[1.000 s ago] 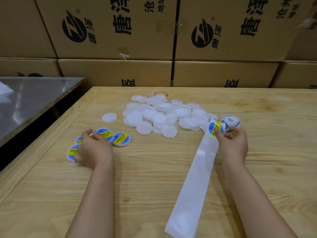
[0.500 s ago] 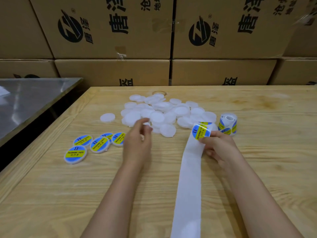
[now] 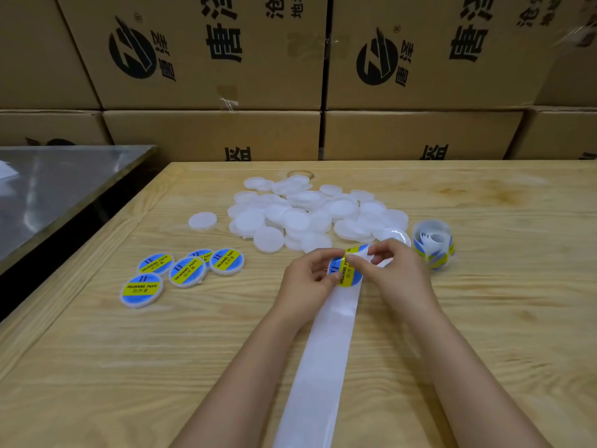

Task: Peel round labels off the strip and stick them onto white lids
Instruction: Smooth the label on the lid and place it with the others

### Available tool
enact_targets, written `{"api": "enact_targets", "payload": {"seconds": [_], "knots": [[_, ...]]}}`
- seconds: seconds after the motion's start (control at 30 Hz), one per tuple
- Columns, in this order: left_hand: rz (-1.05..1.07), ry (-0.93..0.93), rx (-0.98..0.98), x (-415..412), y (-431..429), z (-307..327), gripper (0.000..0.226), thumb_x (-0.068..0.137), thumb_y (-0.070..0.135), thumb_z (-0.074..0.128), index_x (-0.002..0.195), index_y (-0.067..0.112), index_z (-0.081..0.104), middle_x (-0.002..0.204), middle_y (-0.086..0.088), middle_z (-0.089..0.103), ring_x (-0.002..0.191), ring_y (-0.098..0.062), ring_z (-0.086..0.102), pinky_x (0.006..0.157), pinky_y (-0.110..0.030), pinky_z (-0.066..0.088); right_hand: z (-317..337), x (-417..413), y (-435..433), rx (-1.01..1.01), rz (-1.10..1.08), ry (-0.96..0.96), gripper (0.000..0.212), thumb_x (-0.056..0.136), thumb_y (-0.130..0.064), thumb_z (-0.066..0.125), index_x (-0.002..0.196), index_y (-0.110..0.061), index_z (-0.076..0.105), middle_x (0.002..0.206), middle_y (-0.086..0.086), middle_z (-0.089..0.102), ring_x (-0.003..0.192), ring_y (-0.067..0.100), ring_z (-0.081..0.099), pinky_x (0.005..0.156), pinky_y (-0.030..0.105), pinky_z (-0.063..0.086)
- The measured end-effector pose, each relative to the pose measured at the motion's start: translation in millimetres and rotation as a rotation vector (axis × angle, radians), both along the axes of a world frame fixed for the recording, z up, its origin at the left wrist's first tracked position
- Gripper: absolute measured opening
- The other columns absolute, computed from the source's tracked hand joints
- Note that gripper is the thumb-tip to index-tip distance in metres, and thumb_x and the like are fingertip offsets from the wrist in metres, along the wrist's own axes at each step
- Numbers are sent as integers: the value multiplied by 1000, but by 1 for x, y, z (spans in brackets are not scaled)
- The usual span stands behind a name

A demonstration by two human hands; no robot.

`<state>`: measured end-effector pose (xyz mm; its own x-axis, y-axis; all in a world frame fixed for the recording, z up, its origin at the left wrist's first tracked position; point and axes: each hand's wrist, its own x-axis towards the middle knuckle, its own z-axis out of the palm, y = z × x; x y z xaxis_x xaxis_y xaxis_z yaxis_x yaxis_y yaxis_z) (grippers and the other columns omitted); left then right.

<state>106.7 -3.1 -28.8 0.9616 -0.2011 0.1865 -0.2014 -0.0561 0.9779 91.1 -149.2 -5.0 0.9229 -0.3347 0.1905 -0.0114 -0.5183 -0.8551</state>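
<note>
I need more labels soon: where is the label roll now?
Head view: the label roll stands on the wooden table, just right of the right hand and of the pile of white lids.

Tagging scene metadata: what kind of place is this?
Probably a warehouse or small packing workshop. Printed cardboard cartons are stacked behind a wooden table, which holds a pile of blank white lids and a roll of soldering-paste labels for labelling.

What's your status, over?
Left hand, right hand both pinch round label over strip. Five labelled lids at left. Nothing in the way.
</note>
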Motion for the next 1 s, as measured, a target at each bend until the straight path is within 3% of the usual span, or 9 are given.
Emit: {"api": "enact_targets", "payload": {"seconds": [0.13,0.23,0.37,0.53,0.7,0.93,1.0], "knots": [[12,12,-51,1,2,0,35,82,-12,59,103,15,65,91,1,69,82,-6,65,74,-15,50,-4,-1,9,-338,-46,-208,31,75,-32,76,95,-14,61,92,0,54,85,16,53,67,27,36],[18,30,-51,2,2,0,34,82,-12,59,106,12,63,88,0,68,78,-7,65,72,-13,49,-6,-2,11,-422,-34,-292,39,74,-23,76,110,-13,63,104,6,53,97,24,53,72,34,42],[-2,61,-67,1,1,-1,34,82,-11,60,107,11,62,88,1,71,77,0,66,72,-11,48,-8,0,14,-520,85,-299,16,78,-13,73,93,-10,73,95,8,61,93,30,53,76,32,39],[0,77,-53,0,2,-2,28,83,-11,57,102,10,63,95,-9,73,88,-12,68,84,-23,51,-7,1,12,-504,154,-198,7,81,-13,69,86,-9,68,89,5,63,93,25,52,73,24,32],[-30,89,-67,-2,3,0,32,79,-14,49,95,9,65,91,-11,73,91,-23,68,90,-34,50,-7,2,9,-446,193,-147,12,81,-15,69,92,-10,66,94,3,60,96,20,51,77,22,34],[-7,123,-118,-2,2,2,27,77,-7,50,88,11,67,85,-5,72,83,-15,67,82,-27,50,-8,1,9,-458,155,-155,7,81,-21,70,83,-15,69,89,-1,67,92,19,58,79,31,42],[-2,144,-125,-2,1,4,19,79,-2,55,87,10,68,87,-9,70,83,-17,65,79,-27,50,-9,2,8,-402,160,-128,5,79,-21,71,78,-19,67,85,-6,68,89,13,60,76,23,44]]}}
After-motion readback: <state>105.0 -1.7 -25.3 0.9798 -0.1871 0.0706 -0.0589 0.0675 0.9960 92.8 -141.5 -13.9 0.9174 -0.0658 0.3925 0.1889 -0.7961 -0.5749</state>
